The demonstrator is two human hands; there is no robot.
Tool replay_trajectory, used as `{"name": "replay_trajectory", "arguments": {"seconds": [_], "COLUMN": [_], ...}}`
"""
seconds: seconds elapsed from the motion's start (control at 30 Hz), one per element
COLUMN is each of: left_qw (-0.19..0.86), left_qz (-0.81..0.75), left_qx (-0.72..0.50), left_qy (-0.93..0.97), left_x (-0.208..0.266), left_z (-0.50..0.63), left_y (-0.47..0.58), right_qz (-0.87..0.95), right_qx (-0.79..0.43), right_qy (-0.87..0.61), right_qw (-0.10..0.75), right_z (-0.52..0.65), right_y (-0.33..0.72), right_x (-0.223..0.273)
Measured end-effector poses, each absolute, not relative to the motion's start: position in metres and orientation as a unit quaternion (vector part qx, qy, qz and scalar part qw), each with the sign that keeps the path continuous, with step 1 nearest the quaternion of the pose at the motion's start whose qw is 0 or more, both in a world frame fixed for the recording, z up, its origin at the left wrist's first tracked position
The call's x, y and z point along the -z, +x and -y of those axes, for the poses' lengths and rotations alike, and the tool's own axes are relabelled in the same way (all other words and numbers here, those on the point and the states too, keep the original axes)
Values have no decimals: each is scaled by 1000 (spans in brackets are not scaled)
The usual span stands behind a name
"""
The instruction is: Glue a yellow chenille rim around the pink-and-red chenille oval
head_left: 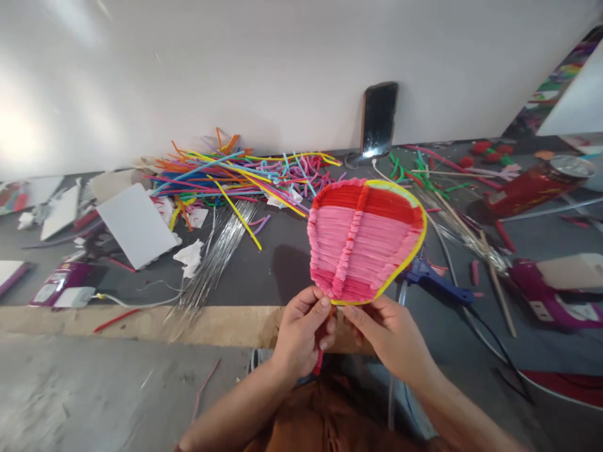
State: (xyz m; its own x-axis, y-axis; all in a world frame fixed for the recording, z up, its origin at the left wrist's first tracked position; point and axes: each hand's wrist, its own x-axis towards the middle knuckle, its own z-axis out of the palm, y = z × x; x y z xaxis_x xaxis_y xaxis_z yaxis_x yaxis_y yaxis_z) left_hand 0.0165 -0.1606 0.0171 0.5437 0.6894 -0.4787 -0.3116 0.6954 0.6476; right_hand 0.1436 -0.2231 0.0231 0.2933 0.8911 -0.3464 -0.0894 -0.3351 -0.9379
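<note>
A pipe-cleaner petal [377,242] is held up in front of me, wide at the top and narrower below. Pink rows fill its middle, a red band crosses near the top, and a ridge runs down the centre. Yellow pipe cleaner edges its right side and bottom. My left hand [306,326] pinches the bottom near the ridge, with a dark pink end hanging below the fingers. My right hand [386,329] grips the lower right edge between thumb and fingers. Some fingertips of both hands are hidden behind the petal.
Loose pipe cleaners [226,172] lie heaped at the back, beside a bundle of thin wires [217,257]. A phone [379,119] leans against the wall. To the right are a blue glue gun [438,282], a red can [537,185] and a purple box [541,292].
</note>
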Motion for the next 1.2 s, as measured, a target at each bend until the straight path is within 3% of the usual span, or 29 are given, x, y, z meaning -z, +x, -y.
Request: {"name": "replay_trajectory", "arguments": {"seconds": [0.43,1.2], "left_qw": [866,914], "left_qz": [-341,-302], "left_qx": [-287,-229], "left_qy": [228,141], "left_x": [-13,-15], "left_z": [165,160], "left_y": [18,19], "right_qz": [319,267], "right_qx": [-437,-461], "right_qy": [-662,-626], "right_qw": [518,570], "right_z": [226,223], "right_y": [139,136], "right_x": [-22,-15]}}
